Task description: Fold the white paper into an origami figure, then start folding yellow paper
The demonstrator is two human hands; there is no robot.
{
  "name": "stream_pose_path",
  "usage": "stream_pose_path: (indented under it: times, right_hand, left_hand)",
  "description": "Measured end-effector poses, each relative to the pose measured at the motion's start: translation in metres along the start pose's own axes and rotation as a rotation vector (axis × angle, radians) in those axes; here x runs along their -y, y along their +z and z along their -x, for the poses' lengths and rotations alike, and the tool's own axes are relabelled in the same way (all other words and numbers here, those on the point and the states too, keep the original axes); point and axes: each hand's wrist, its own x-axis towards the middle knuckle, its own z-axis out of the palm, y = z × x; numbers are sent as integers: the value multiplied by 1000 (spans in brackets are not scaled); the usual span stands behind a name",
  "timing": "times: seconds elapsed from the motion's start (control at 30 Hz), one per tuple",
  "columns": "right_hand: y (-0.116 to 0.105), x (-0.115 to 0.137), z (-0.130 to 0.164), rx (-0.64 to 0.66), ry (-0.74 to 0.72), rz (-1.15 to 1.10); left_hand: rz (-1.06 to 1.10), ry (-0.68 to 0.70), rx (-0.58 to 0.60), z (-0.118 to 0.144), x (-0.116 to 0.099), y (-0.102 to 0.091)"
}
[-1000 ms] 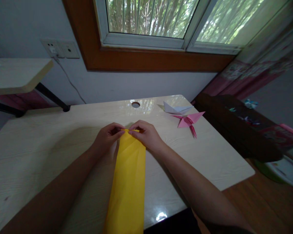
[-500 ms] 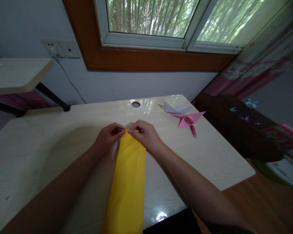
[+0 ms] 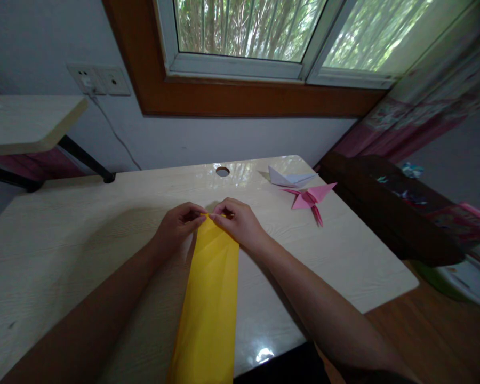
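Note:
A long strip of folded yellow paper (image 3: 212,298) runs from the near edge of the view up to my two hands at mid-table. My left hand (image 3: 181,221) pinches the far left corner of the paper between thumb and fingers. Right beside it, my right hand (image 3: 237,217) pinches the far end, thumb on top, the fingertips of both hands almost touching. The far edge is partly hidden behind the fingers. Past my right hand lie a pink origami crane (image 3: 310,197) and a white folded paper boat (image 3: 290,177).
The pale wooden table (image 3: 84,256) has a round cable hole (image 3: 223,172) near its back edge. A raised shelf (image 3: 32,122) on black legs stands at the left. A white cord (image 3: 114,130) hangs from the wall socket. Dark furniture (image 3: 384,208) stands to the right.
Hardly anything differs. The yellow paper's near part has shifted very slightly left, and both hands keep their pinch at its far end.

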Motion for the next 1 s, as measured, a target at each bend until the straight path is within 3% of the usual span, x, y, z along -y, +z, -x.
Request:
stream_pose_path:
  times: [0.43,0.63,1.0]
  right_hand:
    - [0,0,0,-11,42,-40]
    - [0,-4,2,-63,162,-286]
    - [2,-11,-1,-96,309,-628]
  left_hand:
    - [-11,-5,-13,1,3,-1]
    - [-9,5,-101,-1,5,-1]
    - [40,-93,-141,-5,0,-4]
